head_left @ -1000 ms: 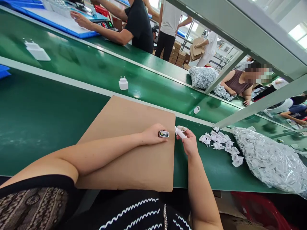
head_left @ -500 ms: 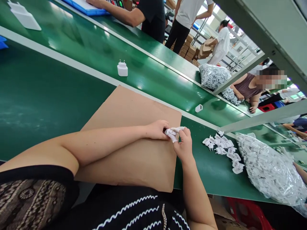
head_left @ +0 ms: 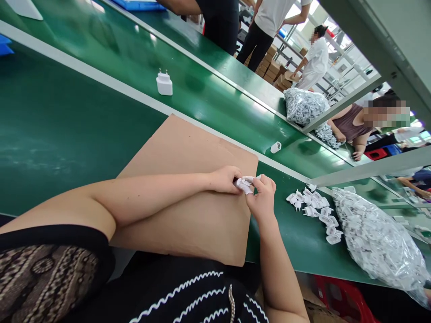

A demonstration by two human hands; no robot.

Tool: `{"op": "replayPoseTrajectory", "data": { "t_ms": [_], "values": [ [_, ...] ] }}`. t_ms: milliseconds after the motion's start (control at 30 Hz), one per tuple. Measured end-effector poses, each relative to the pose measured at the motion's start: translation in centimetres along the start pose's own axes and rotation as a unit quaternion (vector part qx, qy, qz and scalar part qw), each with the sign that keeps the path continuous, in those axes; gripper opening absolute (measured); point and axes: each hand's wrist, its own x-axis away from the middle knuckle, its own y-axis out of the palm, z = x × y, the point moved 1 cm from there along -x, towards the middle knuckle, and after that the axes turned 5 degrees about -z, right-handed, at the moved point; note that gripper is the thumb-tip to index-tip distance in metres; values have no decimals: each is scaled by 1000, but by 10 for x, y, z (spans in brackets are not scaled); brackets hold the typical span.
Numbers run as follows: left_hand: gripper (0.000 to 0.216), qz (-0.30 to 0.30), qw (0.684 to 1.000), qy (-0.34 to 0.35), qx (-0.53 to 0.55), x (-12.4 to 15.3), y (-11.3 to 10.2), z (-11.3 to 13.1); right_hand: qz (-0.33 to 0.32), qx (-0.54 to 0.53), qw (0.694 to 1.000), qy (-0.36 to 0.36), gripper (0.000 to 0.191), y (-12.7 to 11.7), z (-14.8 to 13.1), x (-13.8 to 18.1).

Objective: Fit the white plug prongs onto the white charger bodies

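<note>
Above the right part of a brown cardboard sheet, my two hands meet at a small white charger piece. My left hand is closed round its left end and hides much of it. The thumb and forefinger of my right hand pinch it from the right; their tips look wrapped in white covers. To the right of my right hand, loose white plug parts lie in a heap on the green bench.
A big clear bag of white parts lies at right. Beyond the pale rail, the green belt carries white chargers, another charger among them. A metal frame crosses at right. Co-workers stand or sit across the line.
The chargers on the belt have shifted a little left in view, and the camera has moved slightly. My hands have stayed together at the white piece, fingers slightly shifted.
</note>
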Motion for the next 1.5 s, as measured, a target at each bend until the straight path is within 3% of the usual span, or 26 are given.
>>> {"op": "replayPoseTrajectory", "data": {
  "t_ms": [167,367,700,900,1167,1333,1500],
  "values": [
    [23,8,1000,-8,6,0,-2,1,-13,-11,1000,-18,18,-2,1,-3],
    [22,8,1000,-7,9,-1,-2,0,18,-5,1000,22,15,-1,-3,2],
    [15,-11,1000,-8,25,1,-3,1,-24,20,999,-26,24,-12,-5,-8],
    [20,21,1000,-2,19,-1,-1,-2,-37,-4,999,-1,18,-12,-3,-10],
    [21,29,999,4,-15,0,1,0,17,45,999,-12,20,-5,-5,-1],
    [20,-20,999,-31,26,-2,-4,2,-21,47,997,-52,20,-10,1,-6],
    [25,-4,998,-49,28,-2,-6,3,-31,40,998,-47,17,-10,5,-15]
  ]
}}
